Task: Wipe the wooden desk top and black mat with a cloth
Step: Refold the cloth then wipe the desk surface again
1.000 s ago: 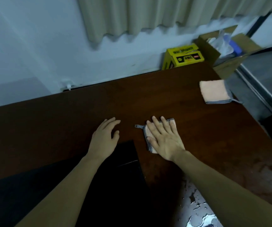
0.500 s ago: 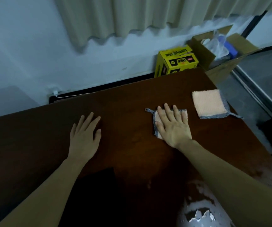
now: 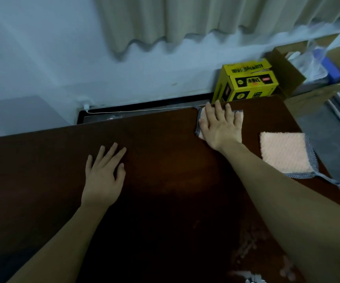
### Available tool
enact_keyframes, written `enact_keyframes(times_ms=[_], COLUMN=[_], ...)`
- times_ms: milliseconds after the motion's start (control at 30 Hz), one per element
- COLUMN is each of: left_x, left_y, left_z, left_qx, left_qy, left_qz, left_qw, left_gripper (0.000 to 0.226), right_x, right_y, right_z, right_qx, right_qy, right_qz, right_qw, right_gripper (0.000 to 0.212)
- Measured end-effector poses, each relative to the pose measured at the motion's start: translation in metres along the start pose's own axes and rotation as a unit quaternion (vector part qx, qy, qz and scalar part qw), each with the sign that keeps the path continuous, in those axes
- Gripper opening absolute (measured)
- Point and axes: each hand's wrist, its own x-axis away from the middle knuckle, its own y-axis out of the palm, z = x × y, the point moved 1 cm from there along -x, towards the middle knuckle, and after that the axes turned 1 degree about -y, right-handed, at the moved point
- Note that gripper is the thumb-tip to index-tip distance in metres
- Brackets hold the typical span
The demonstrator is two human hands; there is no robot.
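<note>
While both arms reach out over the dark brown wooden desk top (image 3: 165,180), this is how things lie:

Right hand (image 3: 220,125): flat, fingers straight and slightly spread, pressing a small peach cloth with a grey woven edge (image 3: 239,117) against the wood; nothing is gripped.
Cloth under the hand: at the desk's far edge, near the right corner, just in front of a yellow and black cardboard box (image 3: 246,82).
Left hand (image 3: 103,176): palm down on the bare wood, fingers straight and loosely apart, holding nothing, well apart from the right hand.
Second peach cloth with grey trim (image 3: 285,154): lying flat by the desk's right edge, just beside the right forearm.
Black mat: cannot tell.
</note>
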Motion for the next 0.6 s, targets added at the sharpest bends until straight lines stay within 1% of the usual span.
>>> enact_keyframes(times_ms=[67,133,233,300,367,400,433,467,533,567,600], left_x=[0.001,0.002,0.002,0.002,0.001,0.003,0.003,0.002,0.002,0.002,0.002], left_y=[0.000,0.000,-0.001,-0.001,-0.001,-0.001,-0.001,-0.001,0.001,0.001,0.001], left_z=[0.001,0.002,0.003,0.002,0.001,0.002,0.004,0.003,0.003,0.003,0.002], left_qx=[0.005,0.008,0.005,0.001,-0.001,-0.001,0.000,0.000,0.003,0.004,0.004], left_qy=[-0.002,-0.003,-0.003,0.000,0.005,0.006,0.005,0.002,0.002,0.004,0.002], left_qz=[0.010,0.018,0.014,0.018,0.023,0.023,0.022,0.020,0.021,0.024,0.026], left_qw=[1.000,1.000,1.000,1.000,1.000,1.000,1.000,1.000,1.000,1.000,1.000], left_gripper=[0.047,0.047,0.047,0.046,0.047,0.048,0.047,0.047,0.048,0.048,0.048], right_x=[0.001,0.019,0.083,0.130,0.138,0.127,0.108,0.081,0.019,-0.007,-0.026], right_y=[0.001,0.004,0.012,0.013,0.011,0.010,0.009,0.008,0.000,-0.006,-0.012], right_z=[-0.009,-0.022,-0.045,-0.048,-0.031,-0.018,-0.005,0.007,0.033,0.042,0.045], right_qx=[0.004,0.017,0.045,0.050,0.047,0.050,0.065,0.087,0.106,0.099,0.068], right_qy=[-0.005,-0.049,-0.175,-0.279,-0.363,-0.382,-0.374,-0.340,-0.220,-0.150,-0.088], right_qz=[-0.009,-0.019,-0.040,-0.070,-0.107,-0.095,-0.072,-0.037,-0.002,-0.010,-0.011], right_qw=[1.000,0.998,0.983,0.956,0.924,0.918,0.923,0.936,0.970,0.984,0.994], right_gripper=[0.063,0.064,0.065,0.064,0.064,0.064,0.064,0.065,0.067,0.067,0.065])
